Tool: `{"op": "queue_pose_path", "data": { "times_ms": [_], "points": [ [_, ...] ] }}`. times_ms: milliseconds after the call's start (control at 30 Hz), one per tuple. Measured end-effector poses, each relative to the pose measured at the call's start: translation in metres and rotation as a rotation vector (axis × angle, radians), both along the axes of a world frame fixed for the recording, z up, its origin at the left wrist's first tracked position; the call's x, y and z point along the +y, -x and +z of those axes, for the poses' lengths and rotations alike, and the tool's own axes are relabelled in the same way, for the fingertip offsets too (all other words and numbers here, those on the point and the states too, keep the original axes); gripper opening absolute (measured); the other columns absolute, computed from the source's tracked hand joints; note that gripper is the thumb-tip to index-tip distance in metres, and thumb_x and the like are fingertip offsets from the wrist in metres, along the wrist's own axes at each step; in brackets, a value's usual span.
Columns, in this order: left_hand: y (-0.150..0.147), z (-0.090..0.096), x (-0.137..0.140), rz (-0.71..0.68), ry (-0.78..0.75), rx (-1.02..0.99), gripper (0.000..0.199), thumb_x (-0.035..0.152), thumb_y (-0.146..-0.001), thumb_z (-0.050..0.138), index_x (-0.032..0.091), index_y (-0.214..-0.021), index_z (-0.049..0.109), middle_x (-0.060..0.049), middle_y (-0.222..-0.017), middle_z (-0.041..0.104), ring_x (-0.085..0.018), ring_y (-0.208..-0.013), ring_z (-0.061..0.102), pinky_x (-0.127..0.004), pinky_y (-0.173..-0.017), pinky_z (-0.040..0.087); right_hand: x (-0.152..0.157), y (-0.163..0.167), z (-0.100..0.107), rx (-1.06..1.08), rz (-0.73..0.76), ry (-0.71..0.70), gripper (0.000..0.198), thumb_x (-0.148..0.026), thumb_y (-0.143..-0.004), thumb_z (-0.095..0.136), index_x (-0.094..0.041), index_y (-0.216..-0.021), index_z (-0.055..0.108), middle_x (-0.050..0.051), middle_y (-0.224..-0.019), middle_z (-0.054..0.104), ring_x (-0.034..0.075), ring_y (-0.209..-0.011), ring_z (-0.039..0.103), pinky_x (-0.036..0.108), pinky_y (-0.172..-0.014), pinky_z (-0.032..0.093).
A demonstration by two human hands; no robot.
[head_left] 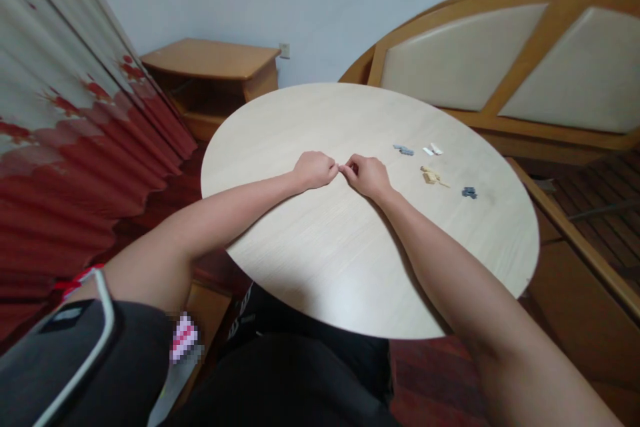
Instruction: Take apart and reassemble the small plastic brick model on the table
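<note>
Over the middle of the round table, my left hand is closed, its thumb and fingertips pressed together. My right hand is pinched just beside it, and the fingertips of both hands nearly meet. Whatever lies between the fingers is hidden or too small to name. To the right of my right hand are small groups of pieces that look like plastic building parts: light grey pieces, white pieces, tan pieces and dark grey pieces.
A wooden nightstand stands behind the table at the left, next to a red and white curtain. A bed headboard rises at the back right. A wooden bed rail runs close to the table's right edge.
</note>
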State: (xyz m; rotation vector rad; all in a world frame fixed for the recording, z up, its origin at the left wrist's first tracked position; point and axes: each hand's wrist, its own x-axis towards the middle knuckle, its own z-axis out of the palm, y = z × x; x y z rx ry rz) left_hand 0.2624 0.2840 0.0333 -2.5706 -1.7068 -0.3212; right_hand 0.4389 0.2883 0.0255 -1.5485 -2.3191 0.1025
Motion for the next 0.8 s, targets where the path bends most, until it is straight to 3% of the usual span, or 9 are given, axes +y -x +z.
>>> {"op": "queue_pose_path", "data": {
  "times_ms": [133,267,400,500,667,800],
  "points": [
    [0.003,0.001,-0.001,-0.060,-0.008,0.069,0.046,0.035,-0.094,0.041,0.010,-0.084,0.078,-0.017,-0.081,0.074,-0.027,-0.080,0.069,-0.038,-0.073,0.044,-0.004,0.004,0.004,-0.102,-0.051,-0.026,0.040,-0.046,-0.095,0.048,-0.014,-0.095,0.073,0.013,-0.086,0.075,0.027,-0.082,0.067,0.031,-0.070,0.040],
    [0.016,-0.001,-0.002,-0.205,-0.015,0.030,0.041,0.034,-0.089,0.044,0.012,-0.076,0.075,-0.012,-0.074,0.073,-0.023,-0.074,0.066,-0.037,-0.074,0.043,-0.011,0.003,0.008,-0.225,-0.002,-0.011,0.041,-0.042,-0.097,0.044,-0.013,-0.094,0.073,0.015,-0.086,0.075,0.028,-0.084,0.068,0.032,-0.072,0.040],
    [0.039,-0.001,-0.009,-0.365,0.019,-0.034,0.036,0.034,-0.086,0.045,0.016,-0.065,0.069,-0.006,-0.064,0.068,-0.018,-0.065,0.060,-0.033,-0.070,0.042,-0.029,-0.012,0.009,-0.309,0.071,0.004,0.046,-0.045,-0.099,0.040,-0.014,-0.093,0.072,0.014,-0.082,0.074,0.028,-0.083,0.067,0.033,-0.073,0.039],
    [0.053,-0.001,-0.015,-0.406,0.031,-0.058,0.036,0.032,-0.085,0.043,0.017,-0.059,0.063,-0.004,-0.060,0.064,-0.016,-0.060,0.056,-0.032,-0.068,0.041,-0.041,-0.032,0.007,-0.303,0.109,-0.055,0.047,-0.047,-0.101,0.037,-0.016,-0.092,0.071,0.013,-0.083,0.072,0.026,-0.081,0.064,0.034,-0.072,0.039],
    [0.060,-0.001,-0.019,-0.413,0.040,-0.080,0.036,0.031,-0.085,0.042,0.018,-0.056,0.058,-0.003,-0.059,0.062,-0.015,-0.058,0.054,-0.032,-0.066,0.040,-0.050,-0.078,0.008,-0.277,0.106,-0.231,0.050,-0.053,-0.101,0.036,-0.016,-0.110,0.068,0.017,-0.108,0.069,0.031,-0.102,0.059,0.044,-0.088,0.039],
    [0.059,-0.004,-0.018,-0.382,0.030,-0.112,0.036,0.032,-0.084,0.041,0.018,-0.055,0.056,-0.003,-0.056,0.059,-0.015,-0.058,0.053,-0.032,-0.066,0.040,-0.059,-0.130,0.009,-0.342,-0.050,-0.332,0.069,-0.064,-0.100,0.030,-0.012,-0.137,0.054,0.022,-0.138,0.058,0.034,-0.124,0.050,0.049,-0.106,0.029]
  ]
}}
